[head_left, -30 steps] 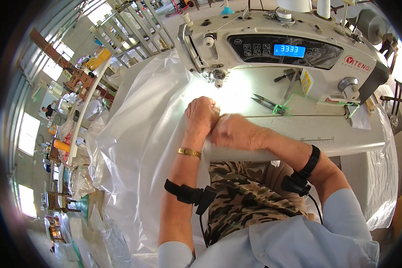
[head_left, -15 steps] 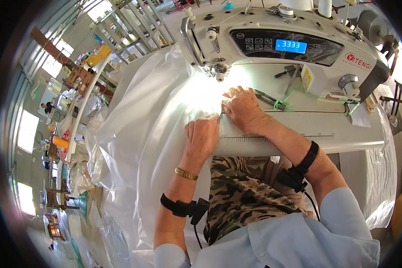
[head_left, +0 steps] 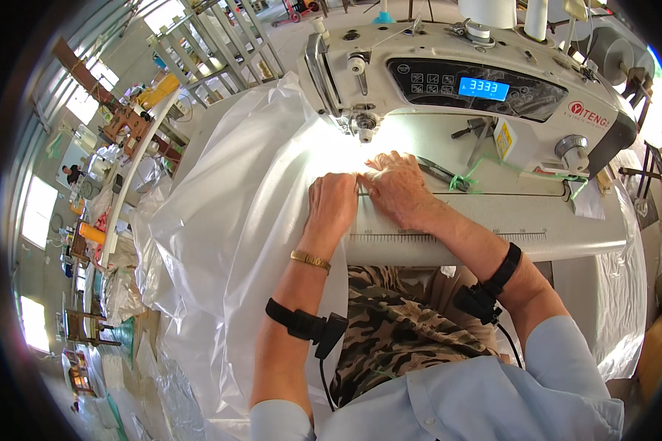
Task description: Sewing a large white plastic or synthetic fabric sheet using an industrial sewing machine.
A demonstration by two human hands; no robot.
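A large white translucent plastic sheet [head_left: 235, 198] covers the left of the sewing table and hangs down beside my lap. My left hand [head_left: 333, 202] is closed on its right edge, fingers curled under. Close beside it, my right hand [head_left: 399, 187] has its fingers bent together on the same edge, its fingertips partly lost in glare. Both hands are just in front of the needle area of a white sewing machine [head_left: 364, 128], whose lamp lights the sheet brightly. The needle itself is washed out by the light.
Thread snips [head_left: 441, 173] with a green cord lie right of my right hand. A ruler strip [head_left: 449, 236] runs along the table's front edge. Thread cones [head_left: 487, 13] stand atop the machine. A metal rack [head_left: 217, 48] rises at the far left, near a cluttered side table [head_left: 141, 151].
My left hand has moved slightly up toward the needle area and now meets my right hand. The right hand has shifted slightly nearer me. The view has tilted a little.
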